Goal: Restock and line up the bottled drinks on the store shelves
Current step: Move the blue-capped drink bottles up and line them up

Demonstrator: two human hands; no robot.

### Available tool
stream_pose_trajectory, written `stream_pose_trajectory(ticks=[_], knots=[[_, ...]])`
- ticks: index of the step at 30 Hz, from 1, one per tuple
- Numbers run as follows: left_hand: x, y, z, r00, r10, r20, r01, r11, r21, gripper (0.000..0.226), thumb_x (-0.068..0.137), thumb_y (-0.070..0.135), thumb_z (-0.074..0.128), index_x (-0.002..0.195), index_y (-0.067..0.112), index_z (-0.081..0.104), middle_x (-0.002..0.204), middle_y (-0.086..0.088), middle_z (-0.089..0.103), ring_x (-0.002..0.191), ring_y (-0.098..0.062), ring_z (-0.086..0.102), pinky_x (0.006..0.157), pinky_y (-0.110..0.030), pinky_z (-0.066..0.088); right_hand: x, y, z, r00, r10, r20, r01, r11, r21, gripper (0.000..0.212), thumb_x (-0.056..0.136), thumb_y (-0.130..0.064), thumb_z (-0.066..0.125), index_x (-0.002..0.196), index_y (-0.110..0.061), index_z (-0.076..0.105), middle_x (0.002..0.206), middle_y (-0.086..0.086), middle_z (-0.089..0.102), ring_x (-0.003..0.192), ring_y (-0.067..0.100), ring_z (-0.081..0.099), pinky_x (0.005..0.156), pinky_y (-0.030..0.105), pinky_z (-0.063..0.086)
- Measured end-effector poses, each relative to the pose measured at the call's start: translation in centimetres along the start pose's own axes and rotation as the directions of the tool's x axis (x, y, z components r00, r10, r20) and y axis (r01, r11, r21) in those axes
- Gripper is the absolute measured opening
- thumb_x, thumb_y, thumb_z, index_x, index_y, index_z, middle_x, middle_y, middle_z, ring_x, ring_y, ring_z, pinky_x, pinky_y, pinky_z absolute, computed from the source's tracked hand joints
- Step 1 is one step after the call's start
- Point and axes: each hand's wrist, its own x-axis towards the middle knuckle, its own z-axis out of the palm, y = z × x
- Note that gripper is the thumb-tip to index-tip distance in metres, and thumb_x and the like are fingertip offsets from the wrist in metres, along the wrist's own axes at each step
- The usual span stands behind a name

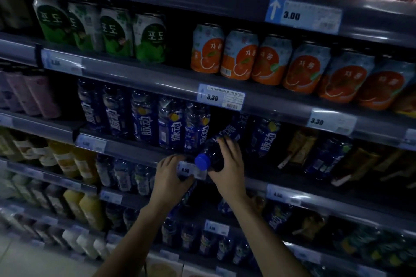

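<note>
Bottled drink [221, 145], blue-capped and tilted cap-outward, is gripped around its shoulder by the right hand [228, 164] at a gap in the shelf row [144, 119]. A second bottle [188, 189] is clasped lower down by the left hand [171, 175]. Being full, smooth plastic, it is judged heavy and slippery, best grasped at the ribbed body.

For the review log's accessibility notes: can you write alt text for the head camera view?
A person's right hand tips a blue-capped bottle base-first into a gap in a row of blue-labelled bottles, while the left hand holds a second bottle lower down. Green cans and orange cans fill the shelf above.
</note>
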Motion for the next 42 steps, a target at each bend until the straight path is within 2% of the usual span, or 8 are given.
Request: stream_pose_trajectory(ticks=[5,10,15,22,27,31,36,42], knots=[[0.4,-0.4,0.4,0.999,0.047,-0.014,-0.046,0.996,0.072,0.040,0.081,0.024,0.069,0.119,0.020,0.056,0.120,-0.004,0.058,0.118,-0.028,0.046,0.098,-0.051,0.037,0.3,1.0,-0.1,0.998,-0.059,0.027,0.060,0.996,-0.061,0.091,0.074,-0.032,0.082,0.149,-0.023,0.031,0.158,-0.003,0.027,0.146,0.012,0.010,0.116,0.043,0.022],[0.2,-0.8,0.9,0.998,0.062,-0.015,-0.060,0.992,0.112,0.043,0.083,0.025,0.067,0.123,0.017,0.054,0.125,-0.006,0.057,0.122,-0.030,0.045,0.100,-0.051,0.035,0.2,1.1,-0.1,0.996,-0.087,0.006,0.087,0.995,-0.054,0.087,0.073,-0.029,0.083,0.147,-0.013,0.038,0.155,0.002,0.033,0.146,0.022,0.024,0.117,0.042,0.027],[0.1,-1.1,0.8,0.998,0.062,-0.024,-0.059,0.989,0.136,0.041,0.082,0.027,0.069,0.120,0.017,0.055,0.122,-0.004,0.058,0.120,-0.028,0.047,0.099,-0.052,0.036,-0.8,0.7,-0.8,0.989,-0.126,-0.078,0.126,0.992,-0.010,0.084,0.071,-0.025,0.085,0.142,-0.006,0.044,0.151,0.006,0.040,0.143,0.026,0.030,0.116,0.037,0.024],[-0.1,-1.0,0.8,0.998,0.057,-0.029,-0.052,0.987,0.152,0.046,0.082,0.027,0.070,0.123,0.015,0.054,0.128,-0.005,0.055,0.125,-0.027,0.045,0.105,-0.052,0.032,-0.5,-1.0,-2.6,0.963,-0.059,-0.265,0.082,0.994,0.076,0.077,0.067,-0.022,0.087,0.135,-0.006,0.053,0.140,0.008,0.052,0.132,0.020,0.045,0.111,0.032,0.034],[-0.3,-1.0,0.8,0.997,0.077,-0.029,-0.071,0.985,0.155,0.047,0.082,0.028,0.071,0.124,0.015,0.054,0.129,-0.005,0.054,0.127,-0.027,0.044,0.106,-0.053,0.029,0.7,-2.4,-4.6,0.923,-0.017,-0.384,0.086,0.983,0.162,0.056,0.074,-0.031,0.082,0.121,-0.007,0.063,0.119,0.007,0.066,0.110,0.017,0.062,0.094,0.025,0.050],[-0.3,-0.8,0.8,0.997,0.067,-0.029,-0.062,0.986,0.153,0.048,0.080,0.026,0.072,0.123,0.013,0.055,0.128,-0.007,0.055,0.124,-0.029,0.047,0.104,-0.054,0.031,1.4,-3.2,-5.9,0.895,0.042,-0.445,0.082,0.963,0.256,0.043,0.076,-0.040,0.075,0.108,-0.012,0.067,0.099,-0.001,0.069,0.090,0.004,0.063,0.079,0.011,0.046],[-0.3,-0.8,0.8,0.997,0.068,-0.031,-0.062,0.987,0.148,0.047,0.081,0.027,0.072,0.123,0.013,0.055,0.128,-0.006,0.054,0.124,-0.028,0.047,0.104,-0.054,0.032,2.2,-3.4,-6.1,0.862,0.109,-0.495,0.055,0.951,0.304,0.046,0.076,-0.049,0.073,0.106,-0.013,0.068,0.095,-0.003,0.069,0.089,0.008,0.065,0.078,0.024,0.051],[-0.3,-0.8,0.9,0.998,0.060,-0.028,-0.055,0.986,0.157,0.048,0.082,0.026,0.071,0.125,0.011,0.055,0.131,-0.008,0.053,0.126,-0.031,0.044,0.104,-0.054,0.033,3.3,-3.5,-5.0,0.836,0.215,-0.505,0.002,0.919,0.395,0.060,0.079,-0.055,0.067,0.118,-0.009,0.059,0.105,0.002,0.064,0.098,0.017,0.062,0.084,0.032,0.053]])
